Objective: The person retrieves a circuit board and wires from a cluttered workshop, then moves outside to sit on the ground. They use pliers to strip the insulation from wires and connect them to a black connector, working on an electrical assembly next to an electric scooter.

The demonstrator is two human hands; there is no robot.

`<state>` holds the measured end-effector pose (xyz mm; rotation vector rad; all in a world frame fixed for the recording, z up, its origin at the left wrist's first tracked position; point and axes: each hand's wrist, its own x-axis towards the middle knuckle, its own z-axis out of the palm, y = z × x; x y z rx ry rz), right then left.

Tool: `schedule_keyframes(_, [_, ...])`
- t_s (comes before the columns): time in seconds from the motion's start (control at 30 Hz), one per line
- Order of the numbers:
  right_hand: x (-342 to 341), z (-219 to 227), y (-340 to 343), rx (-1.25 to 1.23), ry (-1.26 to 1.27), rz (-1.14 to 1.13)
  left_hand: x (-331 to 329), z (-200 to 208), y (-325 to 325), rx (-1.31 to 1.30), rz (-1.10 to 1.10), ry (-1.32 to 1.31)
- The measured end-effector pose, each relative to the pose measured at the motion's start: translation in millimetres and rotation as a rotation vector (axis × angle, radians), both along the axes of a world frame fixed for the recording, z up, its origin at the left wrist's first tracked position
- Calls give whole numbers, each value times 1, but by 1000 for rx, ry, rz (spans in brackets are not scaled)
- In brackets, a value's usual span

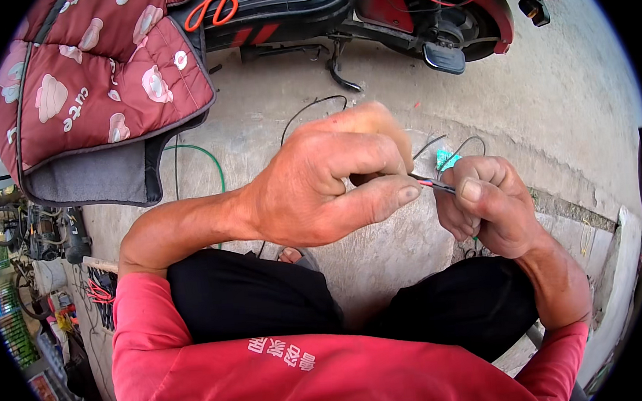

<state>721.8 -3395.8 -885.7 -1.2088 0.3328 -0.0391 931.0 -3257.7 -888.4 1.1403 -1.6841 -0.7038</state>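
Both of my hands are raised in front of my knees, with a thin electrical cable [444,186] stretched between them. It has a dark covering, and a short bit of red shows close to my left fingertips. My left hand [341,173] pinches one end between thumb and forefinger, its other fingers curled in and slightly blurred. Closed around the cable further right is my right hand [494,204], the thumb pressed on top. Inside both grips the cable is hidden. Thin dark wire ends [473,140] loop up behind my right hand.
A scooter [287,15] stands across the far side, its kickstand [339,71] down. A maroon quilted cover [101,89] hangs at the upper left, beside orange loops [210,12]. Green wire [218,166] and a teal scrap [447,159] lie on the concrete. Tools and parts [43,232] crowd the left.
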Motion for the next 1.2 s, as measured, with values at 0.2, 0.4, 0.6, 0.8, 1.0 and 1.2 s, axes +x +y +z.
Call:
schedule_keyframes(0.2, [8, 1, 1, 129, 12, -5, 4, 2, -15, -141, -153, 169])
schedule_keyframes(0.4, [5, 9, 4, 279, 8, 114, -7, 2, -23, -53, -565, 535])
schedule_keyframes(0.6, [-9, 7, 16, 289, 114, 250, -9, 5, -7, 151, -610, 485])
schedule_keyframes(0.8, [-10, 8, 17, 148, 129, 307, -4, 3, 0, 193, -625, 450])
schedule_keyframes(1.0, [-14, 9, 20, 150, 121, 320, -2, 5, 5, 177, -630, 416])
schedule_keyframes(1.2, [-19, 13, 24, 206, 125, 305, -4, 6, 12, 184, -613, 415])
